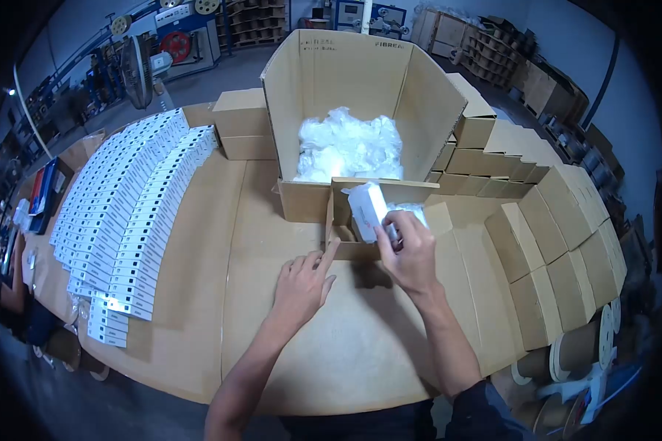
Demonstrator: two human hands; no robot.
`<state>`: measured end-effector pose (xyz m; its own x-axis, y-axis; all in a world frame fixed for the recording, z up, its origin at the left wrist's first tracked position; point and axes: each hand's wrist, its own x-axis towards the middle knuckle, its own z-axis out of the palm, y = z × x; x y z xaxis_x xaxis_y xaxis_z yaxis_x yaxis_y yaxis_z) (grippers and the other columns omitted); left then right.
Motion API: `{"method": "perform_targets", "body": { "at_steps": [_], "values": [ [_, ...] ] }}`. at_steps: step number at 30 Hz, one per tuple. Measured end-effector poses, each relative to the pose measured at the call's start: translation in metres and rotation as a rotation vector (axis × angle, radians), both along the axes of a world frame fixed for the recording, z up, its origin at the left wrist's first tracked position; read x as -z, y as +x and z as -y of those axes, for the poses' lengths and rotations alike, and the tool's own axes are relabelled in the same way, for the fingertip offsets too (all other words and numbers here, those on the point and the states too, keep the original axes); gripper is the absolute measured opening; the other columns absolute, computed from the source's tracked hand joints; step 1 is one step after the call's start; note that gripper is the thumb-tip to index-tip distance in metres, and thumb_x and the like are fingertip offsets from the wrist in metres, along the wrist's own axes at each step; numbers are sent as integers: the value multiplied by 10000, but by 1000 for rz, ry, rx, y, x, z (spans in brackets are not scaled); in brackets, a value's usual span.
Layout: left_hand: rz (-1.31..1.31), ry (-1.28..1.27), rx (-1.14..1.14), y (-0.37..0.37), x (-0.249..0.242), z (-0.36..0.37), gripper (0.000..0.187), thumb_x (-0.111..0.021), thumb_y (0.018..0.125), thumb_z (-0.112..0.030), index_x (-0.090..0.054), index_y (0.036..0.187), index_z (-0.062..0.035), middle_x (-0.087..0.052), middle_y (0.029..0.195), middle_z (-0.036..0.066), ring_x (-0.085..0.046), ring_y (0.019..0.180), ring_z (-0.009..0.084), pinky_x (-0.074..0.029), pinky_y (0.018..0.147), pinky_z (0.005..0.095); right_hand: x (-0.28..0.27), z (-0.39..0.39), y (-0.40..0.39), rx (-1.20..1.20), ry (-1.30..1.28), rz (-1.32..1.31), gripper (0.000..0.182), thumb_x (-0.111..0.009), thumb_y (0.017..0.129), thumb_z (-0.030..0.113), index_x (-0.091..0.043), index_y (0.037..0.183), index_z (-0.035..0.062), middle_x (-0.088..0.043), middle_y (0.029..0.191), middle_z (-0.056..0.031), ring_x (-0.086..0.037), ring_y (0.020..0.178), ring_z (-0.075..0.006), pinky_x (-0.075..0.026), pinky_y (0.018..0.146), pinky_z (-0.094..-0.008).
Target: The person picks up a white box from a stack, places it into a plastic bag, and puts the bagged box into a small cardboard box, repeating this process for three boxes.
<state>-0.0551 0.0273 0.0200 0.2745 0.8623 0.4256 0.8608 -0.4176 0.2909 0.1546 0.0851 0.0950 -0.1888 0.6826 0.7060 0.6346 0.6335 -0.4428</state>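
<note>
My right hand (413, 253) is closed around a small white box (368, 207), which looks wrapped in clear plastic. It holds the box tilted over a small open carton (360, 251). Inside the carton, some clear plastic shows beside my fingers. My left hand (301, 285) has its fingers stretched out, the index fingertip right at the carton's left front corner; it holds nothing. Right behind the carton stands a large open cardboard box (357, 62) with a heap of clear plastic bags (349, 143) in it.
Rows of small white boxes (136, 213) cover the table's left side. Closed brown cartons (559, 250) are stacked along the right edge, more behind them. A fan (136, 73) stands beyond the table. At far left, another person's arm (15, 283) shows.
</note>
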Motion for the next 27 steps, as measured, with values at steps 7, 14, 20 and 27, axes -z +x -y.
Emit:
{"method": "perform_targets", "body": {
  "at_steps": [7,14,20,27],
  "values": [
    [-246,5,-75,1,13,-10,845,-743,900,-319,-339,1606,-94,-631,1110,100,-624,994,268,-485,945,467,41,-24,-9,46,-62,107,188,-745,866,41,-627,1010,16,-660,875,-190,-678,704,-386,-554,607,-472],
    [-325,8,-126,4,5,-10,831,-750,886,-343,-382,1591,-102,-673,963,73,-648,926,254,-500,959,503,62,-33,-30,218,-179,228,191,-739,844,57,-604,963,-4,-622,882,-213,-672,710,-427,-555,617,-509],
    [-275,13,-136,6,6,-11,833,-753,877,-344,-389,1588,-106,-675,915,70,-653,905,248,-502,953,506,58,-28,-42,363,-263,415,103,-667,876,62,-663,933,-24,-631,991,-223,-711,788,-393,-591,642,-504],
    [-204,19,-110,-15,-3,28,905,-747,884,-361,-298,1641,-151,-653,1094,66,-643,921,236,-489,934,422,48,4,-32,287,-280,399,381,-628,969,148,-619,1319,-2,-434,1509,-279,-558,1224,-453,-500,978,-548]
  ]
}}
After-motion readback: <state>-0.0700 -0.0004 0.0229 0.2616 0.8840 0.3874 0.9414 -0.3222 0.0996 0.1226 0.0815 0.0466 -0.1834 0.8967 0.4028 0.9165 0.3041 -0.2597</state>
